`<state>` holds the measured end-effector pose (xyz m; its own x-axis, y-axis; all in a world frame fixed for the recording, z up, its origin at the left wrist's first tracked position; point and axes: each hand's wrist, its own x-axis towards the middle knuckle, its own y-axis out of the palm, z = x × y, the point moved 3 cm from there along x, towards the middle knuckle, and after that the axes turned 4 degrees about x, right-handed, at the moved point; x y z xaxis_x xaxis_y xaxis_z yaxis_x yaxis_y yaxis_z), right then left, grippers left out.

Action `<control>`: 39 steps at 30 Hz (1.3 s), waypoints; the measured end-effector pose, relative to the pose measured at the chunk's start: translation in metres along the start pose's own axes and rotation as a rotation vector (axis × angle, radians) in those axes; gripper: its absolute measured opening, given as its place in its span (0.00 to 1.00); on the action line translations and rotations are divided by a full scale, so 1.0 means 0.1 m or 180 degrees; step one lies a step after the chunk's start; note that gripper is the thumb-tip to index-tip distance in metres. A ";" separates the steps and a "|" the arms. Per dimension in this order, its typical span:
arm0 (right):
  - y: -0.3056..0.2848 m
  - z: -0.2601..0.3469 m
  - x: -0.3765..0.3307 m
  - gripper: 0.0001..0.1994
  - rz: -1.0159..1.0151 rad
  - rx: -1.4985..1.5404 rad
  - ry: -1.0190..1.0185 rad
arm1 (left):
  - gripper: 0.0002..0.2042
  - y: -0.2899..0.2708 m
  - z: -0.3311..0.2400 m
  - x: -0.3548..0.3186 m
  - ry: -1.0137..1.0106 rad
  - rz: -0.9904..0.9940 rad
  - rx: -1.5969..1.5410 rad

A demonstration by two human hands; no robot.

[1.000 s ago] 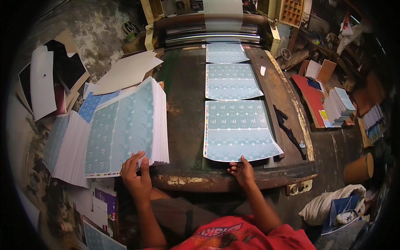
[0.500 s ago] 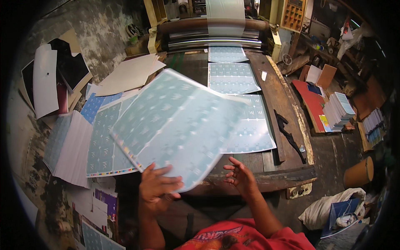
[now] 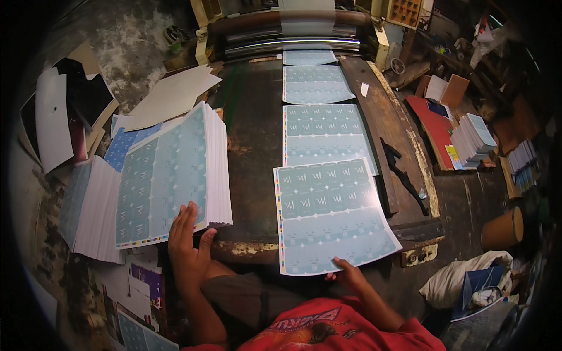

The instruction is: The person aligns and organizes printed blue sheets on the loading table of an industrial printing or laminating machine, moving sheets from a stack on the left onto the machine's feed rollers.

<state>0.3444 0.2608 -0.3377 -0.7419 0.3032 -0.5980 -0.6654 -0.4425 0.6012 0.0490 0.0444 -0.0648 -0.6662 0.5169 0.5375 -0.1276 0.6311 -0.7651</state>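
A blue-green printed sheet (image 3: pixel 328 216) with white border and a colour strip on its left side hangs over the near end of the machine's bed. My right hand (image 3: pixel 346 275) pinches its lower edge, thumb on top. Beyond it more printed sheets (image 3: pixel 319 85) lie in a line up to the rollers. At the left, my left hand (image 3: pixel 188 245) rests with fingers spread at the near edge of a tall stack of printed sheets (image 3: pixel 175 158). Another stack of sheets (image 3: pixel 96 205) leans beside that one.
Metal rollers (image 3: pixel 293 44) span the bed's far end. A black strap-like item (image 3: pixel 398 169) lies along the bed's right side. Cardboard sheets (image 3: pixel 170 96) lie behind the stack. To the right are a pile of cut prints (image 3: pixel 474 140), a brown cylinder (image 3: pixel 502 228) and a white sack (image 3: pixel 451 281).
The sheet that was in my left hand now lies on the left stack, and that hand is spread by it. My right hand has taken hold of the nearest sheet's lower edge.
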 end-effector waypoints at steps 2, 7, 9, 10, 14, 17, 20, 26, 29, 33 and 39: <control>0.02 -0.08 -0.17 0.19 -0.0058 -0.0046 0.0032 | 0.20 0.08 0.13 -0.04 0.0038 -0.0007 0.0160; 0.06 -0.17 -0.33 0.21 -0.0054 0.0120 0.0048 | 0.18 0.09 0.16 -0.08 -0.0067 -0.0182 0.0082; 0.05 -0.16 -0.33 0.21 -0.0038 0.0183 0.0119 | 0.16 0.08 0.15 -0.07 -0.0047 -0.0218 -0.0042; 0.08 -0.13 -0.30 0.21 -0.0049 0.0235 0.0066 | 0.16 0.07 0.17 -0.06 -0.0058 -0.0240 -0.0108; 0.18 0.02 -0.12 0.21 0.0043 0.0471 -0.0043 | 0.16 0.12 0.24 -0.05 -0.0407 -0.0519 -0.0611; 0.26 0.16 -0.01 0.22 -0.0095 0.0554 -0.0078 | 0.14 0.19 0.20 -0.02 -0.0850 -0.0639 -0.0990; 0.35 0.27 0.10 0.23 -0.0114 0.0690 -0.0250 | 0.15 0.18 0.20 -0.04 -0.0963 -0.0617 -0.0928; 0.38 0.40 0.37 0.22 -0.0268 0.0679 -0.0494 | 0.17 0.12 0.12 -0.06 -0.0685 -0.0597 -0.0375; 0.40 0.39 0.49 0.20 -0.0399 0.0846 -0.0699 | 0.16 0.13 0.22 -0.09 -0.0924 -0.0517 -0.0693; 0.50 0.38 0.53 0.17 -0.0493 0.0894 -0.1003 | 0.16 0.13 0.45 -0.16 -0.1705 -0.0761 -0.1951; 0.67 0.44 0.39 0.24 -0.0576 0.0920 -0.0873 | 0.11 -0.10 -0.25 -0.08 -0.0002 -0.0246 -0.0765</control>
<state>0.2673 0.2807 -0.2976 -0.5796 0.5844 -0.5679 -0.7535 -0.1191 0.6465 0.0740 0.0483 -0.0533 -0.6617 0.4614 0.5909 0.0001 0.7882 -0.6154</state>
